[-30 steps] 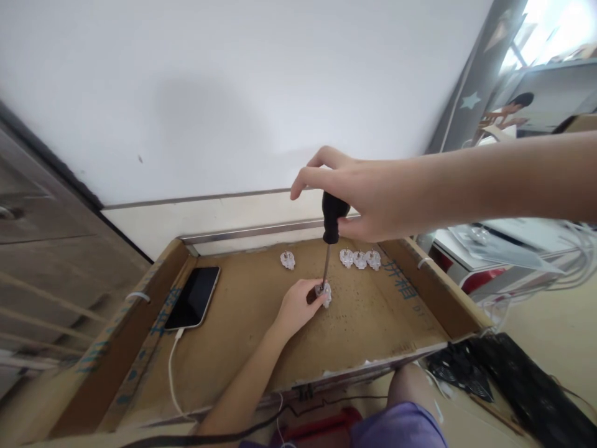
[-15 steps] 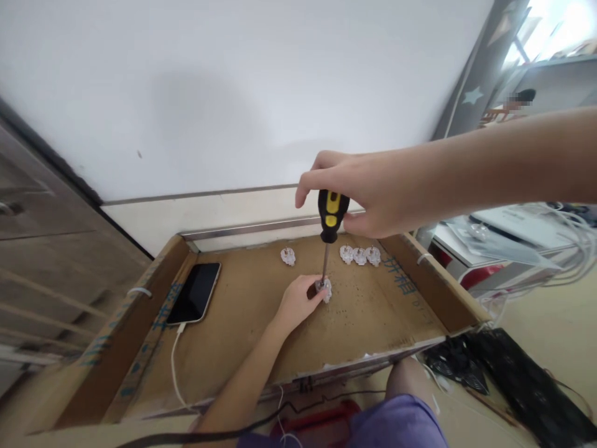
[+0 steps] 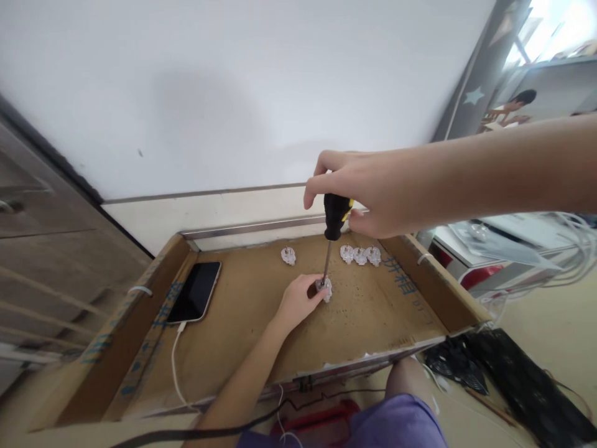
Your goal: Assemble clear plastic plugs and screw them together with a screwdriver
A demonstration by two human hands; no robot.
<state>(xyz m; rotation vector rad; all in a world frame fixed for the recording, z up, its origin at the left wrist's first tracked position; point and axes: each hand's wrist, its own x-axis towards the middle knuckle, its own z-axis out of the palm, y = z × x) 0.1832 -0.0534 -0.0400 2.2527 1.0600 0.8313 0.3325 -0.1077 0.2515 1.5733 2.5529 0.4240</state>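
Note:
Between the fingertips of my left hand (image 3: 299, 302) a small clear plastic piece (image 3: 328, 290) is pinched against the cardboard. My right hand (image 3: 352, 190) is above it, its fingers around the black and yellow handle of a screwdriver (image 3: 334, 218). The screwdriver's shaft runs down nearly upright, and its tip meets the clear piece; the exact contact is too small to make out. One similar clear piece (image 3: 288, 255) lies farther back. To the right, three more clear pieces (image 3: 359, 255) sit side by side, with small metal parts sticking up.
A phone (image 3: 194, 292) with a white cable (image 3: 174, 361) lies at the left of the cardboard tray (image 3: 224, 348), which has raised side walls. A white wall (image 3: 209, 112) stands behind. Cables (image 3: 569, 261) hang at right, and another person (image 3: 515, 109) sits in the far background.
The screwdriver handle has turned, so its yellow marks now face right. My right hand has shifted slightly right with it. My left hand and the clear piece stay in place.

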